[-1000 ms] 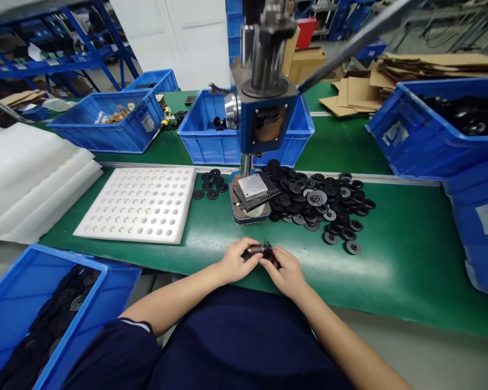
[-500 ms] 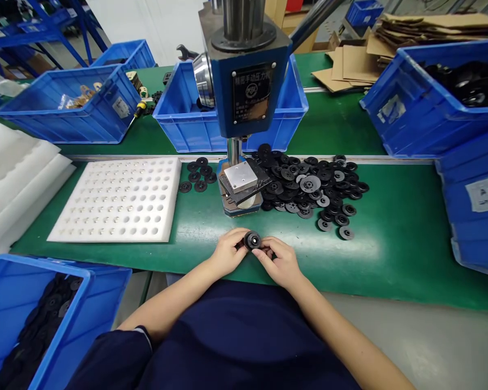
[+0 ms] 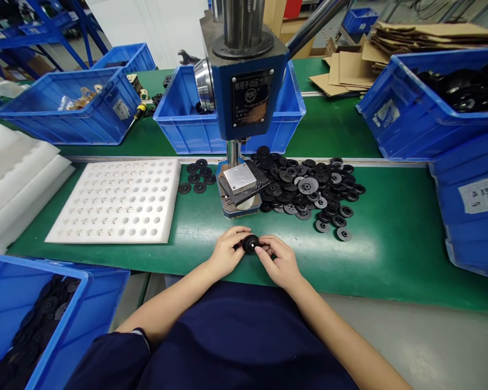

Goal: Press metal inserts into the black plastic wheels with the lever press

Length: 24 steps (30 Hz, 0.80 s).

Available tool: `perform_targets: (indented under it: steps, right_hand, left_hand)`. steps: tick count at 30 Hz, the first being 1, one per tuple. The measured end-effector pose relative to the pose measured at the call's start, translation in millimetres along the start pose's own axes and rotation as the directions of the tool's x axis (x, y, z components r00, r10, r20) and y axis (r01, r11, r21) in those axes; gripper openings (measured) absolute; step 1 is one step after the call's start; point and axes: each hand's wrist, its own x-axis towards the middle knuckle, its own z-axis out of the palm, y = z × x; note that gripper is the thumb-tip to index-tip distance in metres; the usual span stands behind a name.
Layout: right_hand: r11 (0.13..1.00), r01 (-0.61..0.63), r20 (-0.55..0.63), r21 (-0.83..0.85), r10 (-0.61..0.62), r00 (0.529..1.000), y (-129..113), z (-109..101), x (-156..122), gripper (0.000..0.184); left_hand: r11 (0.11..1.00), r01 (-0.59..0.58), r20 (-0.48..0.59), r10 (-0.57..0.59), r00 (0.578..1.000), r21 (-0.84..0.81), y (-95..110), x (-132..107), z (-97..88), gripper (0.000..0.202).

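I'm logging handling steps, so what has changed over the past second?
The black hubbed wheel, blurred and seen more from the side a second ago, has been turned so that its hub faces the viewer. Nothing was visibly taken up or let go: the left hand and right hand still hold it. The viewpoint shifted too; the hand press, disc pile and white foam tray appear unmoved.

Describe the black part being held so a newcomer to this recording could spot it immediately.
Find the blue press on the green table, then look toward the person's navy shirt. There, between the left-hand grip and right-hand grip, is a round black part with a small pale spot near its centre. Unlike the dark discs heaped beside the press, it is held.
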Motion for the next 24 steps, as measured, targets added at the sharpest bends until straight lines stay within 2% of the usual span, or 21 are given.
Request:
perform_targets:
  steps: [7, 16, 20, 24]
  right_hand:
    - [0.999, -0.031, -0.032, -0.009, 0.031, 0.999, 7, 3, -1, 0.02]
    - [0.998, 0.022, -0.192, -0.055, -0.032, 0.981, 5, 7, -2, 0.018]
    - [0.993, 0.067, -0.18, -0.101, -0.085, 0.98, 8, 7, -2, 0.015]
    - [0.986, 0.085, -0.146, -0.141, -0.106, 0.984, 11, 6, -1, 0.019]
  left_hand:
    - [0.999, -0.031, 0.017, 0.031, 0.999, 0.026, -4, -2, 4.5, 0.035]
    - [0.992, -0.094, 0.088, 0.087, 0.992, 0.08, -2, 0, -0.7, 0.032]
    - [0.996, -0.064, 0.102, 0.056, 0.993, 0.068, 0, -1, -1.7, 0.026]
    - [0.999, 0.026, 0.13, -0.03, 0.991, 0.027, 0, -1, -2.7, 0.023]
